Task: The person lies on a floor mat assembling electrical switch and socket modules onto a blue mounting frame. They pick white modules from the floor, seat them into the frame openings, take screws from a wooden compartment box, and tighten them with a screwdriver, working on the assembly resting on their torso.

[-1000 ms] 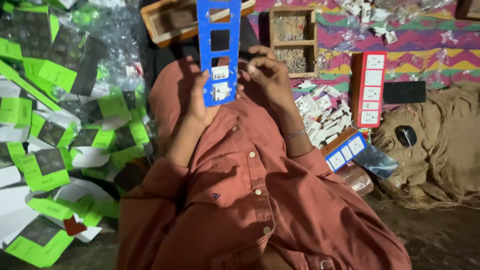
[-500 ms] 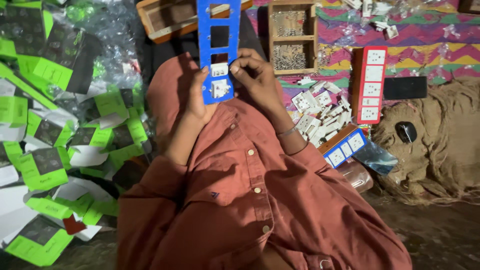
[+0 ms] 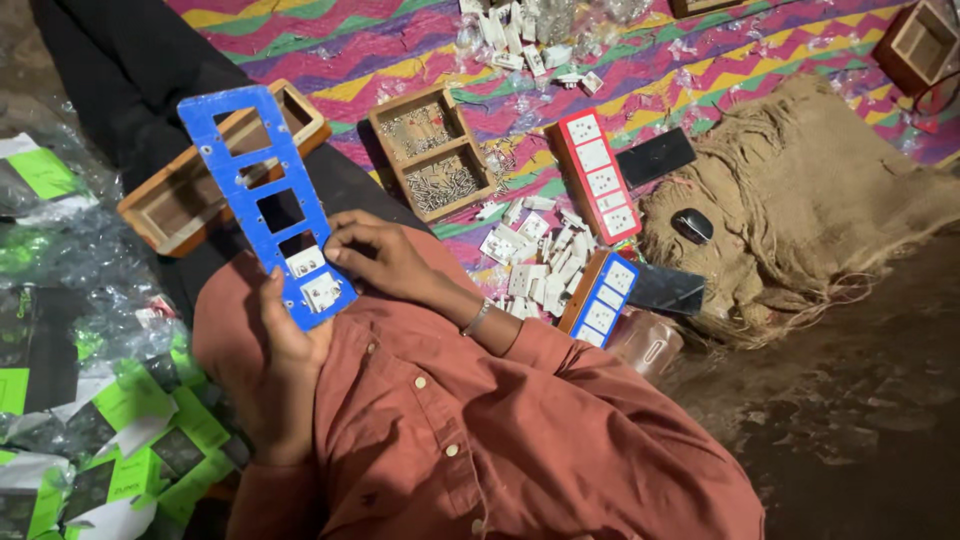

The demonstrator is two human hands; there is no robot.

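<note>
A bright zigzag-striped woven mat (image 3: 400,40) covered the floor at the top of the view, and a heap of coarse brown burlap sacking (image 3: 810,200) lay rumpled on its right side with a small black computer mouse (image 3: 692,225) resting on it. To the left spread a pile of green-and-black cardboard packets in clear plastic wrap (image 3: 90,400). The person sat in a rust-orange buttoned shirt (image 3: 480,430) that filled the lower middle. Held up over the lap was the long blue plastic panel with a row of rectangular cut-outs (image 3: 268,200), tilted so its top leaned to the left; two white switch modules (both at the lower end) sat in its bottom openings (image 3: 312,285). The left hand (image 3: 285,340) gripped the panel's lower end, thumb lying up along its left edge and fingers closed behind it. The right hand (image 3: 375,255) touched the panel's right edge just beside the modules, fingers curled and pressed against it. Behind the panel lay an open wooden tray (image 3: 165,205), and near it a divided wooden box holding small metal screws (image 3: 430,150). Further right lay a red-framed strip of white sockets (image 3: 597,175), a blue-framed one (image 3: 603,298), and loose white modules scattered between them (image 3: 530,262).
</note>
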